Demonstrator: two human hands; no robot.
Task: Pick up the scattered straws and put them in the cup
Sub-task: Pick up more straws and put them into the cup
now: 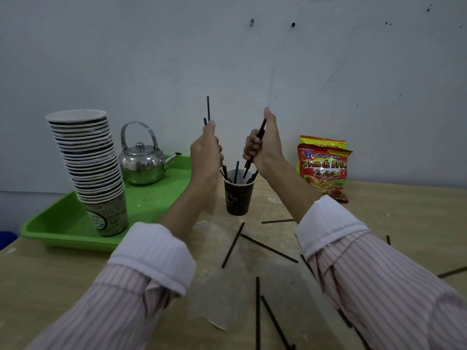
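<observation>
Beyond striped sleeves (pixel 126 299), the left hand (pixel 204 150) and right hand (pixel 265 145) each curl fingers (pixel 249 147) round straws (pixel 208 107) above the cup (pixel 237 195).

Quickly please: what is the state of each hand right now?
Left hand: grips upright straws.
Right hand: grips slanted straws over the cup.

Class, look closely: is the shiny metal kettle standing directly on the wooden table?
No, the shiny metal kettle stands on the green plastic tray, near the stack of paper cups.
</observation>
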